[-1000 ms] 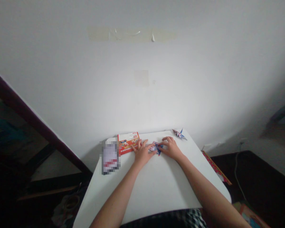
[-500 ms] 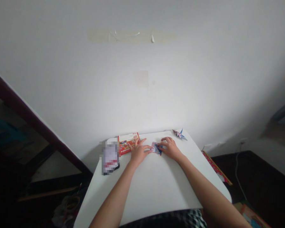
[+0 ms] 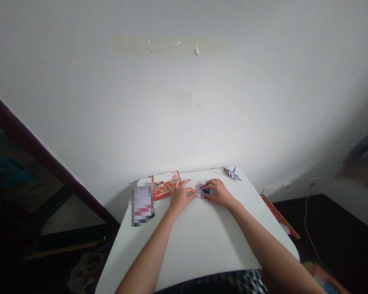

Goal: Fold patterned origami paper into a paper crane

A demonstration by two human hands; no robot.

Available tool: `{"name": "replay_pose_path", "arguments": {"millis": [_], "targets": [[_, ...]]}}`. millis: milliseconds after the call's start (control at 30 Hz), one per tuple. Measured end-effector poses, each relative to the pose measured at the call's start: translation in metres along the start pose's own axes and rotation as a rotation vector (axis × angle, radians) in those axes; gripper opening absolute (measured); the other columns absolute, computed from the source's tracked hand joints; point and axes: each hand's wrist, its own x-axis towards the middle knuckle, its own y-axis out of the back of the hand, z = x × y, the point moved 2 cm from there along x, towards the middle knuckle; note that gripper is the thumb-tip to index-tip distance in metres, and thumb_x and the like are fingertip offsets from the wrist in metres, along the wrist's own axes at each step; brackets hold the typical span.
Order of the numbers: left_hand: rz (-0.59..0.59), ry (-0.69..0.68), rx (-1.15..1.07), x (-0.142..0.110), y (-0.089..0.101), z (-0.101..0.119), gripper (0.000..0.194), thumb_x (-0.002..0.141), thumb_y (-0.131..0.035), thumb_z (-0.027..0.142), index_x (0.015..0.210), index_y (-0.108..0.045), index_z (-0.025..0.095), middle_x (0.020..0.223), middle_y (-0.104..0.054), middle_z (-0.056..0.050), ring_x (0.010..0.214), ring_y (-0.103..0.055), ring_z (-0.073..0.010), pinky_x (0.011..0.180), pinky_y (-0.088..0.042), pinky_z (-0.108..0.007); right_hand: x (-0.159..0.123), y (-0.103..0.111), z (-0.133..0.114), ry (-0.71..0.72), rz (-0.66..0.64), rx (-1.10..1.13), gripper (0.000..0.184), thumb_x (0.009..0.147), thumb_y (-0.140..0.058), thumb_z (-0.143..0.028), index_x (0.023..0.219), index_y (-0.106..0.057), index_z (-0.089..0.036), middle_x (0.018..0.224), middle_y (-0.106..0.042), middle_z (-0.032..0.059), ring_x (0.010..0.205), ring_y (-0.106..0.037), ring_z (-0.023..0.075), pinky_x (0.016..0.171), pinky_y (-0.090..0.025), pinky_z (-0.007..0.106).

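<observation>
Reaches over a white table [image 3: 202, 241] with both bare hands, from the near side toward the wall [image 3: 208, 134]. Spreads the left hand [image 3: 180, 200] wide, with thumb and forefinger at the left edge of a small folded paper [image 3: 200, 190] and with the other fingers fanned out over or beside a red and white packet [image 3: 166, 183]. Cannot tell whether that edge is pinched or only pressed down. Curls the right hand [image 3: 220, 193] over the right part of the same paper, with fingers bunched close together and fingertips on its blue area (partly hidden under them). Cannot tell there either between a pinch and a press.

For the folded paper: lies on the tabletop between the two hands, patterned in red and white on the left and blue on the right.

Beyond the right hand, near the table's far right corner: see a folded paper crane [image 3: 232, 173], patterned, with blue pointed parts, well apart from the fingers. To the left of the packet, just beside it: see a flat object [image 3: 142, 202], blurred into blocks, too masked to name. Below, at the near edge: see checked cloth [image 3: 253, 281]
</observation>
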Motion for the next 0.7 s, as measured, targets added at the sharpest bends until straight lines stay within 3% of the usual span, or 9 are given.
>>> {"name": "replay_pose_path", "arguments": {"millis": [367,700], "targets": [[-0.008,0.011,-0.058,0.005,-0.006,-0.006,0.008,0.086,-0.077,0.042,0.087,-0.083,0.038,0.153,-0.058,0.005,0.152,-0.029,-0.0398,0.117,0.001,-0.084,-0.001,-0.001,0.003,0.002,-0.030,0.029,0.033,0.083,-0.081,-0.043,0.112,-0.077,-0.030,0.119,-0.071,0.0069,0.116,-0.061,0.0272,0.107,-0.040,0.047],[0.096,-0.069,-0.003,0.008,-0.012,-0.004,0.014,0.092,-0.070,0.038,0.083,-0.080,0.036,0.149,-0.060,0.007,0.152,-0.031,-0.0377,0.117,0.004,-0.084,0.000,-0.001,-0.010,-0.071,-0.001,-0.035,0.034,0.078,-0.085,-0.048,0.103,-0.076,-0.027,0.115,-0.070,0.0067,0.114,-0.060,0.0275,0.108,-0.038,0.049]]}}
